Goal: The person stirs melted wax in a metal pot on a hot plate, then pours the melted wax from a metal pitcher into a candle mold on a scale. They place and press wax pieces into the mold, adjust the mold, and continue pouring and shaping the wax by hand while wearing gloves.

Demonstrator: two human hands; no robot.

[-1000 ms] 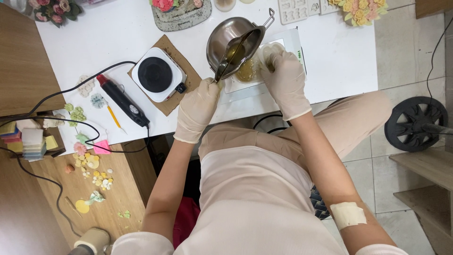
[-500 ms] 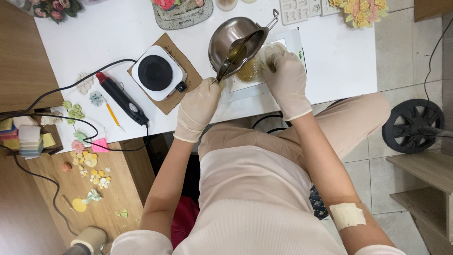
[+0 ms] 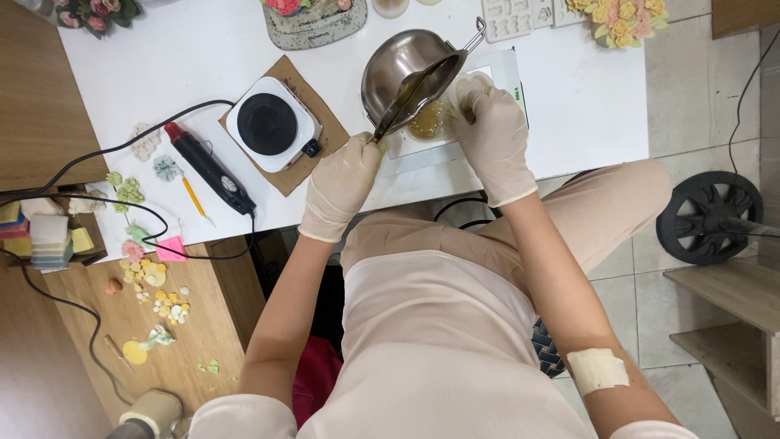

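Two gloved hands — left hand point(image 3: 341, 185) fingers gripping one steel pot point(image 3: 404, 71) handle, right hand point(image 3: 492, 134) fingers around one cup point(image 3: 428, 122).

Silver pot point(image 3: 402, 69), white hotplate point(image 3: 270, 124)

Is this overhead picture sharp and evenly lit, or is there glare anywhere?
Head view: bright, even light and sharp focus; soft highlights on the tilted shiny steel pot held by the gloved left hand; the white tabletop looks slightly washed out; only faint shadows.
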